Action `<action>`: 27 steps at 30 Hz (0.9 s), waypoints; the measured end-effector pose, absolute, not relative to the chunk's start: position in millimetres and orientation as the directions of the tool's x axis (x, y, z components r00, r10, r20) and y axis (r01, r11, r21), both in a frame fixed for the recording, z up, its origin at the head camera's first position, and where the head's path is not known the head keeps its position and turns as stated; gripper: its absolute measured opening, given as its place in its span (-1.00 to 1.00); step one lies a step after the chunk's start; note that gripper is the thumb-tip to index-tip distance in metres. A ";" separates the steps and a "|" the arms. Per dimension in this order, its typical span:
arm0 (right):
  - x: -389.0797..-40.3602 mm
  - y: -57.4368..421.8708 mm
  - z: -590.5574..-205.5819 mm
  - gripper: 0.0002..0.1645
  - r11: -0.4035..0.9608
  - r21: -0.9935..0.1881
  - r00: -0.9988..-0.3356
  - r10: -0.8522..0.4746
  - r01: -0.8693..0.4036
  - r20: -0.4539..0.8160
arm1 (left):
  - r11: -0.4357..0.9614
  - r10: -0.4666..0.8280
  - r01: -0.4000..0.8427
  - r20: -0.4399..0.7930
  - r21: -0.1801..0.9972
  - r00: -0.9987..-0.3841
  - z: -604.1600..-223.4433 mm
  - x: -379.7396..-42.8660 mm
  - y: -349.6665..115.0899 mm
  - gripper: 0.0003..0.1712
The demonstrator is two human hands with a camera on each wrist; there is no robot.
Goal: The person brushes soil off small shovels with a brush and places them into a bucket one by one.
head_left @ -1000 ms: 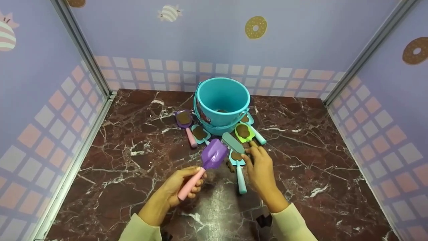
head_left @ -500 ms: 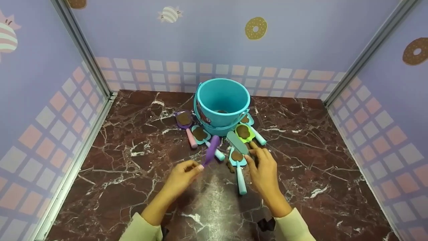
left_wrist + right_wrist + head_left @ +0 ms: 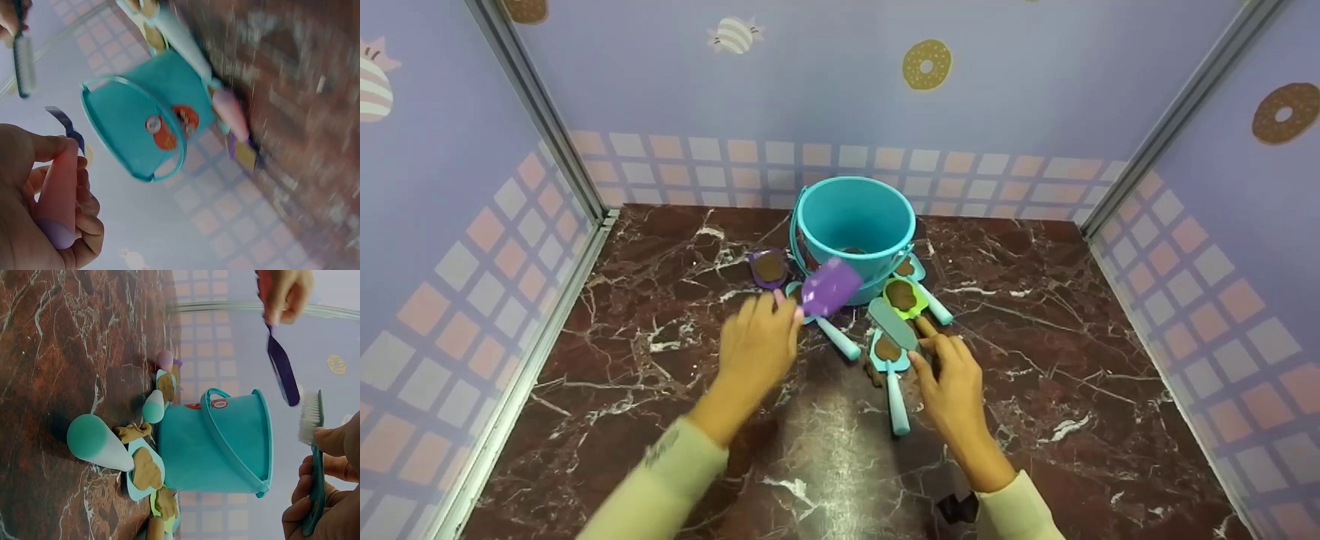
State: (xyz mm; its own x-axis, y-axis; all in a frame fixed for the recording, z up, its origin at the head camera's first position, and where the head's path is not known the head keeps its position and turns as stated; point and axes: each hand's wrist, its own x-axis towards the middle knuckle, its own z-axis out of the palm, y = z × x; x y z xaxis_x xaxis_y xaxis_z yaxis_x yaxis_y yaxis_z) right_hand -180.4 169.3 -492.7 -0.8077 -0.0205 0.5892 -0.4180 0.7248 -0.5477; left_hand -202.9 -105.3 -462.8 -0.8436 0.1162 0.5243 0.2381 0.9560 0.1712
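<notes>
My left hand (image 3: 757, 341) grips the pink handle (image 3: 59, 191) of a purple toy shovel (image 3: 831, 288), its blurred blade raised in front of the bucket. In my right hand (image 3: 952, 375) is a green scrubbing brush (image 3: 894, 325), held above the front shovel; its white bristles (image 3: 310, 417) show in the right wrist view. A turquoise bucket (image 3: 197, 444) stands upright with its handle hanging down. Around its base lie several toy shovels bearing flattened brown dough (image 3: 888, 349), among them a light-blue one with a pale handle (image 3: 898, 405) near my right hand.
A loose lump of dough (image 3: 134, 432) lies on the dark marbled tabletop (image 3: 660, 420) beside the front shovel. Patterned lilac walls (image 3: 825, 90) enclose the table at the back and both sides. A small black object (image 3: 956, 508) shows near my right sleeve.
My left hand has turned over and moved forward and up, bringing the purple shovel's blade before the bucket. My right hand with the brush has hardly moved.
</notes>
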 end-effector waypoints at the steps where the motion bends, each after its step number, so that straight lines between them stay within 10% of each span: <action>1: -180.2 169.1 -493.0 -0.74 0.723 -0.553 -0.811 -0.019 -0.415 0.584 | 0.957 0.126 0.241 0.520 0.160 -0.845 -456.3 -212.5 -105.1 -0.72; 16: -165.3 167.6 -506.8 -0.79 0.723 -0.559 -0.840 -0.055 -0.406 0.539 | 0.952 0.291 0.268 0.170 -0.145 -0.942 -388.5 -346.2 -61.9 -0.72; 27: -165.1 171.6 -511.1 -0.79 0.724 -0.546 -0.822 -0.052 -0.422 0.567 | 0.914 0.332 0.315 0.027 -0.255 -0.943 -394.3 -373.0 -51.4 -0.80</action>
